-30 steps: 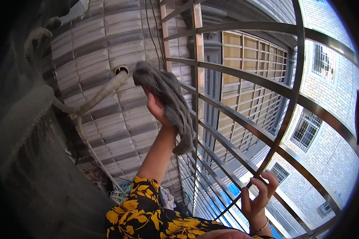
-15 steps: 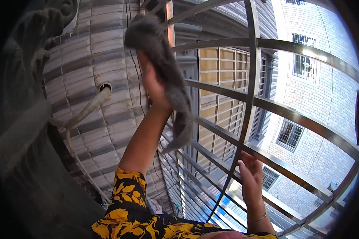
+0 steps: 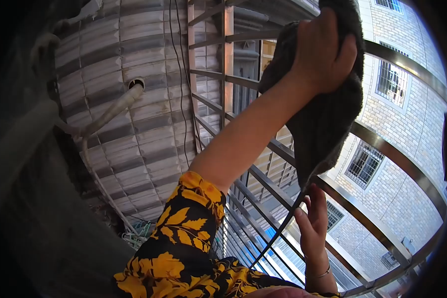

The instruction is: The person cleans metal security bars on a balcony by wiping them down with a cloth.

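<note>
A dark grey, fuzzy cloth (image 3: 323, 134) hangs in folds over the metal bars at the upper right. My left hand (image 3: 325, 54) is closed on its upper part, pressing it near the window grille (image 3: 382, 144). The cloth's lower end tapers to a point at a bar crossing. Just below that point, my right hand (image 3: 314, 226) is raised beside the upright bar, with thumb and fingers apart. Its fingertips are close to the bar and the cloth's tip; whether they touch is hard to tell. A thin bracelet (image 3: 324, 271) circles the right wrist.
A tiled wall (image 3: 149, 129) on the left has a pipe (image 3: 116, 107) entering a hole and dark cables (image 3: 181, 74) running down. A dark, blurred structure fills the far left. Beyond the bars stands a brick building (image 3: 402, 188) with barred windows.
My left hand has carried the cloth rightward, from near the tiled wall across to the bars above my right hand. The right hand stays in nearly the same place.
</note>
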